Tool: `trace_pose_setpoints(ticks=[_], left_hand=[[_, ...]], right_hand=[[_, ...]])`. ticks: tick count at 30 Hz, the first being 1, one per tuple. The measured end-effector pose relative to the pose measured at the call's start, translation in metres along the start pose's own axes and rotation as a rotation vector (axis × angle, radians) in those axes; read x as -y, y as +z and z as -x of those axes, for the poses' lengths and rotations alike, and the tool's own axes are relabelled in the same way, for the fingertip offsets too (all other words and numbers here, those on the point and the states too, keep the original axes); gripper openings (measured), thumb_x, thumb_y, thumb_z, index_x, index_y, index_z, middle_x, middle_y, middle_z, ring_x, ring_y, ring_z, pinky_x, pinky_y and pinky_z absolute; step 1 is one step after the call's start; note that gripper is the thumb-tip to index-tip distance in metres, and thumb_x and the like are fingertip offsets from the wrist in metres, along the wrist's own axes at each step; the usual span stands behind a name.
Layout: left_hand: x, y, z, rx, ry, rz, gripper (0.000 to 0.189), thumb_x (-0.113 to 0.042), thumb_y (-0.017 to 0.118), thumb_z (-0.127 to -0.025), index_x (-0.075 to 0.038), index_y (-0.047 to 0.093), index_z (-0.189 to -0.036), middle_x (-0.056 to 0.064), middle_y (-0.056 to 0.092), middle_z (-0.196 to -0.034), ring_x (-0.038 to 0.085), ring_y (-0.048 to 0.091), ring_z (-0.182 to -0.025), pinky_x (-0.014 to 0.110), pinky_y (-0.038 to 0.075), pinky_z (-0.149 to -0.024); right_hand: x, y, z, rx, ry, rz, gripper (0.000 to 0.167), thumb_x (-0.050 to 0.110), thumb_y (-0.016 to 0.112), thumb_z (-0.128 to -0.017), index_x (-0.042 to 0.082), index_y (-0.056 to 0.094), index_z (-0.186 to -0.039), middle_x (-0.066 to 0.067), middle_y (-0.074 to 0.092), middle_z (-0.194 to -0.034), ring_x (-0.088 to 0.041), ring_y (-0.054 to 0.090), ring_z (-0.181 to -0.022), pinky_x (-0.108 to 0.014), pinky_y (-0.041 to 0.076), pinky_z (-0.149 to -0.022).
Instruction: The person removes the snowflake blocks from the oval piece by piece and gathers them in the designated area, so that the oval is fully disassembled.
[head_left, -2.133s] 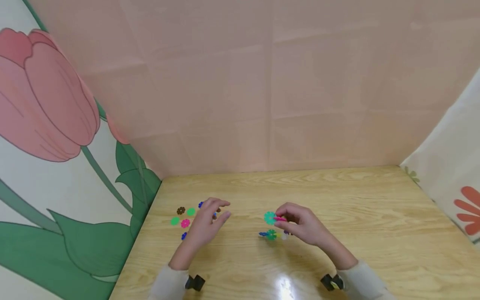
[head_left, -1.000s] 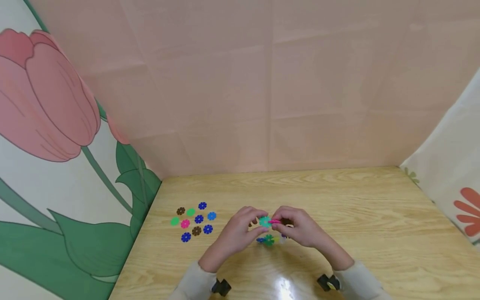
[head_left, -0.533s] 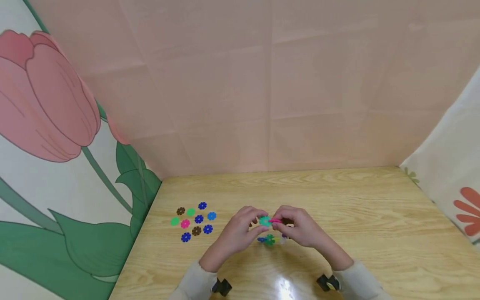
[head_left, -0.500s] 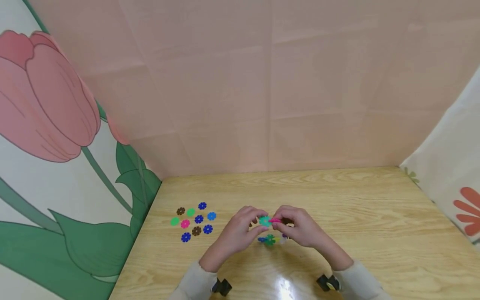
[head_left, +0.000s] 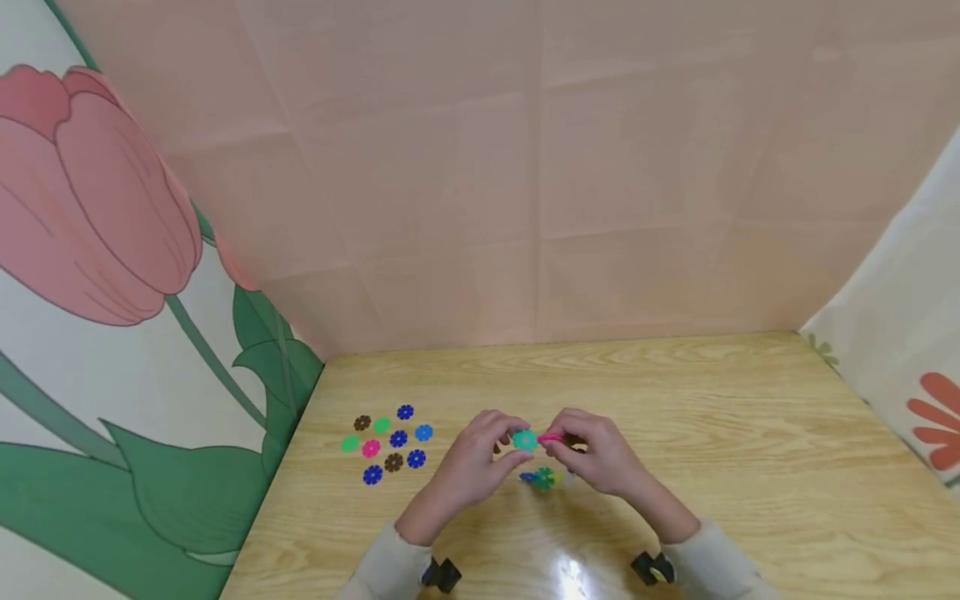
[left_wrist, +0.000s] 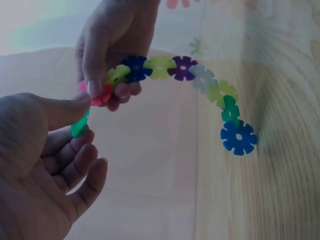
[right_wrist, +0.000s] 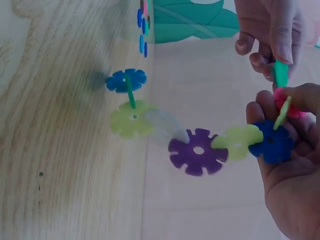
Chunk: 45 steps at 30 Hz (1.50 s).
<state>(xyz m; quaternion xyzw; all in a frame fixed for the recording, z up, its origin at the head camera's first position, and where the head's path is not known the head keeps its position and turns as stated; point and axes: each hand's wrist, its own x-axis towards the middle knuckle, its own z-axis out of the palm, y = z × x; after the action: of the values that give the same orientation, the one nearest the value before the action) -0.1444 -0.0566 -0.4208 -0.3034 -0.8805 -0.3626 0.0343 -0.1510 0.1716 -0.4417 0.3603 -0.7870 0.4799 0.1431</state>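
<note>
My left hand pinches a teal-green notched snowflake disc between thumb and fingers. The right hand grips a pink snowflake disc that meets the green one edge to edge. From the pink piece a curved chain of interlocked discs runs on: yellow-green, dark blue, yellow-green, purple, clear, yellow-green, green, and a blue disc at the far end. In the head view this chain hangs below the hands, partly hidden by the right one.
Loose snowflake discs lie flat at the table's left, among them a brown disc, a pink disc and a dark blue disc. The wooden table meets a pink cloth backdrop behind.
My left hand has moved right from over the loose discs and now pinches the green disc. The right hand keeps its grip on the pink disc, shifting only slightly.
</note>
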Motion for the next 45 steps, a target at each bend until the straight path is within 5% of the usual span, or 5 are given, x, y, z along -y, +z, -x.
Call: trace_pose_setpoints(ticks=[5,11,26,35,45], left_hand=[[0.004,-0.005,0.003,-0.018,-0.013,-0.002,0.034,-0.032,0.07,-0.096,-0.018,0.066,-0.127,-0.007,0.063,-0.113,0.01,0.059,-0.093,0.017,0.051,-0.074],[0.019,-0.017,0.014,-0.023,-0.092,-0.002,0.036,-0.031,0.071,-0.096,-0.018,0.065,-0.129,-0.007,0.063,-0.114,0.008,0.057,-0.091,0.021,0.052,-0.074],[0.092,-0.062,0.06,-0.091,-0.284,-0.017,0.035,-0.017,0.075,-0.093,-0.014,0.067,-0.127,-0.006,0.06,-0.101,0.013,0.055,-0.088,0.025,0.052,-0.072],[0.135,-0.083,0.089,-0.137,-0.428,-0.012,0.037,-0.016,0.076,-0.093,-0.009,0.067,-0.128,-0.001,0.059,-0.093,0.013,0.057,-0.081,0.026,0.052,-0.067],[0.17,-0.095,0.114,-0.167,-0.532,-0.026,0.039,-0.018,0.076,-0.092,-0.006,0.067,-0.128,0.004,0.065,-0.104,0.016,0.058,-0.087,0.027,0.051,-0.069]], right_hand=[[0.0,0.0,-0.001,0.019,0.001,-0.033,0.026,-0.015,0.069,-0.087,0.012,0.069,-0.089,-0.006,0.065,-0.081,-0.006,0.056,-0.062,-0.024,0.054,-0.057],[-0.005,-0.003,0.003,0.042,0.074,-0.086,0.023,-0.01,0.065,-0.093,0.011,0.072,-0.1,-0.003,0.069,-0.089,-0.015,0.066,-0.074,-0.026,0.058,-0.066],[-0.004,-0.009,0.003,0.066,0.133,-0.159,0.026,-0.002,0.051,-0.103,0.012,0.07,-0.115,0.001,0.06,-0.092,-0.021,0.06,-0.072,-0.032,0.053,-0.053],[-0.003,-0.013,0.005,0.138,0.099,-0.059,0.033,0.001,0.066,-0.096,0.014,0.063,-0.127,0.001,0.06,-0.109,-0.008,0.052,-0.081,-0.024,0.05,-0.064],[-0.005,-0.015,0.005,0.172,0.155,-0.114,0.028,0.005,0.069,-0.096,0.008,0.061,-0.122,-0.002,0.068,-0.101,-0.006,0.058,-0.071,-0.025,0.052,-0.06]])
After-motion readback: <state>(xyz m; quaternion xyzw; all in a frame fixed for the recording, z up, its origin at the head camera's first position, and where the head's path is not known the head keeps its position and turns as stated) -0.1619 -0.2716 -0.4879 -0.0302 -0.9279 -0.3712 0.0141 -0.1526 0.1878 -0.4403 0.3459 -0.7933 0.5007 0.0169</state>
